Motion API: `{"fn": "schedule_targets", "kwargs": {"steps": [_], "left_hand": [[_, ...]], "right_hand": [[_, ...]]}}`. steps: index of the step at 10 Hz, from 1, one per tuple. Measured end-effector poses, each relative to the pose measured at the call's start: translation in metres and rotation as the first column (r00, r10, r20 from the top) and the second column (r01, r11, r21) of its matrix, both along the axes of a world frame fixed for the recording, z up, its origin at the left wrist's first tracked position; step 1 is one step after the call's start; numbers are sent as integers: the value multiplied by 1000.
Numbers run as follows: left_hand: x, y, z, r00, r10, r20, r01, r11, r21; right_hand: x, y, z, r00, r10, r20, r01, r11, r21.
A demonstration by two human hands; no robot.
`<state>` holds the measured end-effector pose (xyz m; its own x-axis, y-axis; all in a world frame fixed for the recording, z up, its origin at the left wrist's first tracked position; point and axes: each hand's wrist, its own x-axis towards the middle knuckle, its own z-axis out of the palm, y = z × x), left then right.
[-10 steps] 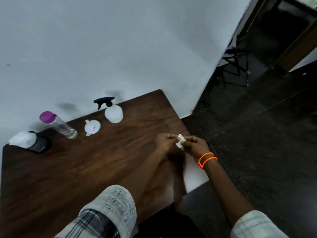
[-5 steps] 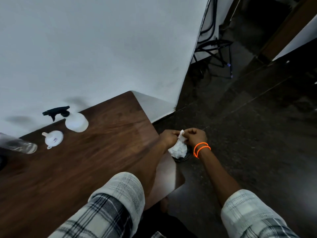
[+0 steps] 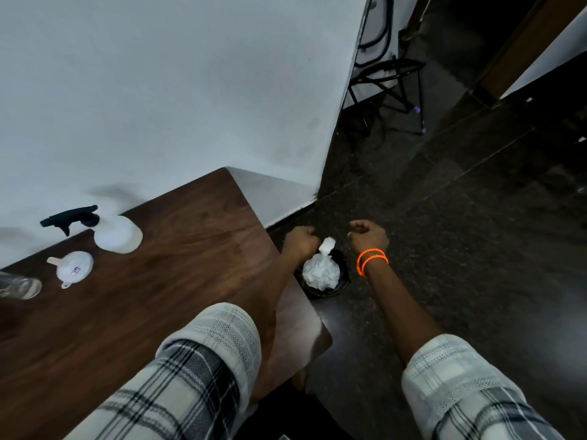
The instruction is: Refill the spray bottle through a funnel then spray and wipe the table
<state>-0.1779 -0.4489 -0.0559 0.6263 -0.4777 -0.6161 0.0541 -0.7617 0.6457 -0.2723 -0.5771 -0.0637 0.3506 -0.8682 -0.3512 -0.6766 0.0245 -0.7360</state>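
1. Two hands hung past the table's right edge, above a small black bin point(image 3: 341, 282) on the floor at centre frame.
2. Left hand point(image 3: 300, 241) was curled, with a white tissue point(image 3: 327, 244) at its fingertips (pinched or just let go, I could not tell).
3. Right hand point(image 3: 368, 236), wearing orange bangles point(image 3: 371, 258), was loosely closed on nothing visible.
4. More crumpled tissue point(image 3: 320, 274) already filled the bin.
5. Spray bottle point(image 3: 116, 233) and white funnel point(image 3: 74, 268) stood close together on the wooden table point(image 3: 178, 281) at left, with a clear bottle point(image 3: 19, 285) at the frame's left edge.
6. To finish well, the tissue should be dropped squarely over the bin's middle, since the heap sat high and a wad could roll off.
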Motion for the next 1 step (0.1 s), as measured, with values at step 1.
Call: {"fn": "schedule_targets", "kwargs": {"steps": [1], "left_hand": [[6, 9, -5, 994, 0, 110, 0, 1000, 1]], "right_hand": [[7, 2, -3, 999, 30, 18, -30, 999, 10]]}}
